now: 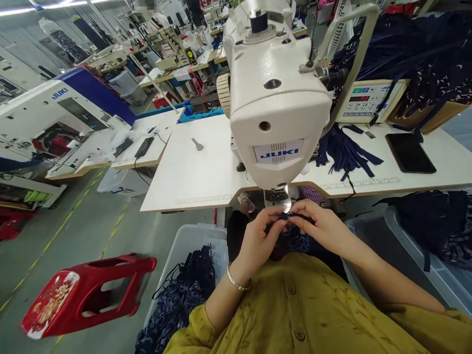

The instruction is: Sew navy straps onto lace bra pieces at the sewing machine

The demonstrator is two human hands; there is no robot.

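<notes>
Just below the sewing machine's needle area, my left hand (258,237) pinches a dark navy fabric strap (283,216) between thumb and fingers. My right hand (324,227) grips the same strap a little to the right, so the fingertips of both hands nearly meet. Navy patterned cloth (298,239) hangs beneath them over my lap. The white JUKI sewing machine (280,113) stands directly in front, its metal lower end close above my fingers. Much of the strap is hidden by my fingers.
A white sewing table (199,172) spreads around the machine. On its right lie cut navy strips (346,150), a phone (411,153) and a control panel (370,102). Bins of navy garments (184,295) flank me. A red stool (106,290) stands on the left floor.
</notes>
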